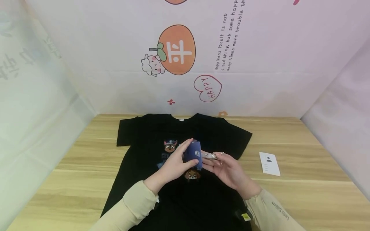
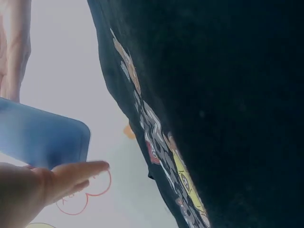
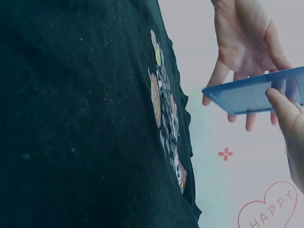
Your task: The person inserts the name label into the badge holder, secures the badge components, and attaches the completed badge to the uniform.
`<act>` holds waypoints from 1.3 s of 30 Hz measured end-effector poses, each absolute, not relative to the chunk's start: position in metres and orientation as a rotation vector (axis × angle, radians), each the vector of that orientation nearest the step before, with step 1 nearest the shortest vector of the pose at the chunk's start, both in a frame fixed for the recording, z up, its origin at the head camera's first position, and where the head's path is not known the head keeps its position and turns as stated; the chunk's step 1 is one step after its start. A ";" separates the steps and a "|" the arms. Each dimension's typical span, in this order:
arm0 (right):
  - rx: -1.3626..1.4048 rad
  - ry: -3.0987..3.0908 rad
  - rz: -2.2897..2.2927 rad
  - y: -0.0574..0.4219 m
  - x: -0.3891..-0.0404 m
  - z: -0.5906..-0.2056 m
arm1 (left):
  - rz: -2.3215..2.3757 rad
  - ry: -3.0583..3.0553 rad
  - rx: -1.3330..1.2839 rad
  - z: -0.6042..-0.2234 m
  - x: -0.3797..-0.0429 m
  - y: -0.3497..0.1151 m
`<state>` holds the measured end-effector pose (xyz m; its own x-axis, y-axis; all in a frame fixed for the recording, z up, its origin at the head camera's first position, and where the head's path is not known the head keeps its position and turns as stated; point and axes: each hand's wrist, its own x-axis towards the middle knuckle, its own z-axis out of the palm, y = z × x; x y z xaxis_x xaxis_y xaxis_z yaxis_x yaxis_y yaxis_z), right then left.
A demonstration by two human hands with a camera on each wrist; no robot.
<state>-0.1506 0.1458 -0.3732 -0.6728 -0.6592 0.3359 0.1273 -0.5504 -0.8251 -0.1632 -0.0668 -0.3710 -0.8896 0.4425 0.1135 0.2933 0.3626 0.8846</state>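
Above a black T-shirt (image 1: 179, 199) with cartoon dogs on its front, both hands are at a blue badge holder (image 1: 190, 153). My left hand (image 1: 174, 163) grips the holder, thumb on its near face and fingers behind it. With thumb and fingers, my right hand (image 1: 229, 173) pinches the clear strap with a metal clip (image 1: 209, 155) at the holder's slotted end. In the right wrist view the holder (image 3: 247, 95) looks translucent, with the left hand's (image 3: 242, 47) fingers spread behind it. The left wrist view shows the holder's rounded corner close to the left hand (image 2: 47, 185).
A white card (image 1: 270, 164) with a dark person icon and lines of print lies on the wooden table (image 1: 306, 199), right of the shirt. White printed cloth (image 1: 115, 64) hangs behind the table and along both sides.
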 end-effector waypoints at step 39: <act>-0.608 1.844 -2.293 0.148 -0.149 -0.359 | 1.585 2.372 0.793 -0.370 -0.164 -0.073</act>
